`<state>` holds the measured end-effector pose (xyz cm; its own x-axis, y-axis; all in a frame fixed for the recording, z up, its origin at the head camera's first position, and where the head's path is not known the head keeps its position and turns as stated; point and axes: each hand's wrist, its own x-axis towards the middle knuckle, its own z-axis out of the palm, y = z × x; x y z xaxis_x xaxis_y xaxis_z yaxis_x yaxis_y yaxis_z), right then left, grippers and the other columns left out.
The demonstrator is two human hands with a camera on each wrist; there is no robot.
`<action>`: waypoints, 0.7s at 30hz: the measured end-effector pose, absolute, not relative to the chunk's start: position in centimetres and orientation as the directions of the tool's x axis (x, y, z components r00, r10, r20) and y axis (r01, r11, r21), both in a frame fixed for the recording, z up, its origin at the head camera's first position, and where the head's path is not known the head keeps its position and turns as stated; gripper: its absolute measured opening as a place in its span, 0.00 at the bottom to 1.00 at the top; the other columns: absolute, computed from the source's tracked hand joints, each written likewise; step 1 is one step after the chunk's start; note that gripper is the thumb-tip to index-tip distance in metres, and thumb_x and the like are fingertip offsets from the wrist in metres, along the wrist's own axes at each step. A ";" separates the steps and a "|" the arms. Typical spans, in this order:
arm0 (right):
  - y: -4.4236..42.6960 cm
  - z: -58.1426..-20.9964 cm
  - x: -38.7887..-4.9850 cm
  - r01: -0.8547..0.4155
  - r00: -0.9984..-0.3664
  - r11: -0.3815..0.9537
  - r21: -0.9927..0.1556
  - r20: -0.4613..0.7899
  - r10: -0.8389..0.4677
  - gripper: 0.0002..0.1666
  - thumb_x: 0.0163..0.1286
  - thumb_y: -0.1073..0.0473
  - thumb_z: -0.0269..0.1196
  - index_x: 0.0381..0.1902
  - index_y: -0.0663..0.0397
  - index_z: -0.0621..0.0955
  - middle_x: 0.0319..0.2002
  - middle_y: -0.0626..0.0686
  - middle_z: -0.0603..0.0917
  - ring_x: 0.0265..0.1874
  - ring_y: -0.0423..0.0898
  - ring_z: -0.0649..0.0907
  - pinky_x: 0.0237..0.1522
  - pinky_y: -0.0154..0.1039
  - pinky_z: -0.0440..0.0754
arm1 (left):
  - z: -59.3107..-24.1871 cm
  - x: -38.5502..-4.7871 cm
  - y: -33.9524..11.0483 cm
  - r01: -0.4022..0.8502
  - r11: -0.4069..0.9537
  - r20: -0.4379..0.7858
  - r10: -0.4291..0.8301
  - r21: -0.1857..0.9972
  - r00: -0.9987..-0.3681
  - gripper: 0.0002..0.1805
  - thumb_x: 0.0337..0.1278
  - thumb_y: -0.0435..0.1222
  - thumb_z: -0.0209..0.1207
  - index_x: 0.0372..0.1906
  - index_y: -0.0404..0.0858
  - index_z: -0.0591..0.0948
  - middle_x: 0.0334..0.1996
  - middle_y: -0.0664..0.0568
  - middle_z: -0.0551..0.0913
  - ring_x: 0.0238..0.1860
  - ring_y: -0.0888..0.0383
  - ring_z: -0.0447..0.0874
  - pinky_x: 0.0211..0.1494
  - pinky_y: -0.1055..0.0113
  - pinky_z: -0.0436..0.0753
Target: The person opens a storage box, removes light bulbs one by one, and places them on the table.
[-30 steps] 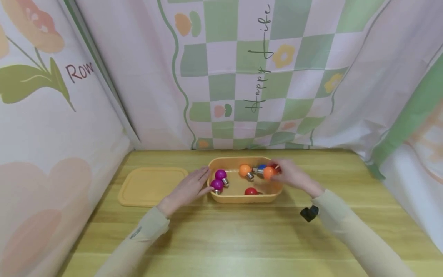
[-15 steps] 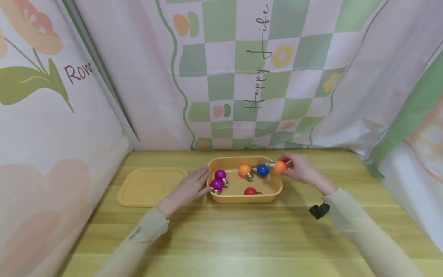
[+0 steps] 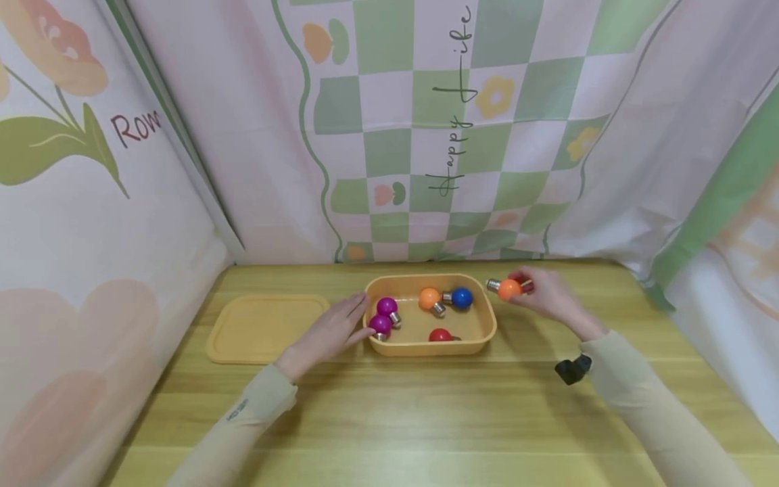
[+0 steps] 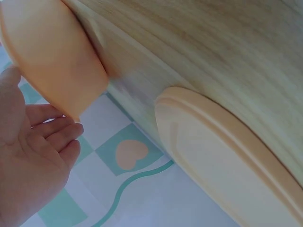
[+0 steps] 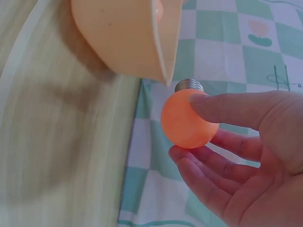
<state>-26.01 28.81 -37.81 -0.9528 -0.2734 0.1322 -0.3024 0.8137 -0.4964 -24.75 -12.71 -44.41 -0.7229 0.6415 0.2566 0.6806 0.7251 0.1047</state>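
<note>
My right hand [image 3: 550, 297] pinches an orange light bulb [image 3: 510, 290] just right of a yellow-orange plastic box [image 3: 429, 349]. The bulb's silver screw base points left, toward the box; in the right wrist view the thumb presses on the bulb [image 5: 182, 125] with the fingers behind it. At the box's left end my left hand [image 3: 325, 338] rests with its fingers extended against the rim. Inside the box lie two purple bulbs [image 3: 381, 325], an orange bulb [image 3: 429, 297], a blue bulb [image 3: 462, 298] and a red bulb [image 3: 439, 335], partly hidden by the front wall.
A flat yellow-orange lid [image 3: 264, 329] lies on the wooden table [image 3: 389, 412], left of the box and partly behind the left hand. A checked curtain [image 3: 438, 135] hangs along the table's back edge, with more fabric at both sides.
My right hand has lifted the orange bulb from the box's right end and carried it out to the right, uncovering the blue bulb. The left hand has stayed at the box.
</note>
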 end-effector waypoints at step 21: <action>30.8 -40.9 -26.8 -0.262 -0.962 0.809 -0.526 0.076 -0.262 0.22 0.60 0.64 0.70 0.46 0.77 0.79 0.43 0.74 0.83 0.40 0.66 0.86 0.44 0.56 0.88 | -44.6 -24.9 -12.7 0.689 0.716 0.281 0.642 0.110 -0.713 0.37 0.69 0.50 0.55 0.69 0.25 0.67 0.70 0.30 0.68 0.70 0.37 0.70 0.75 0.47 0.70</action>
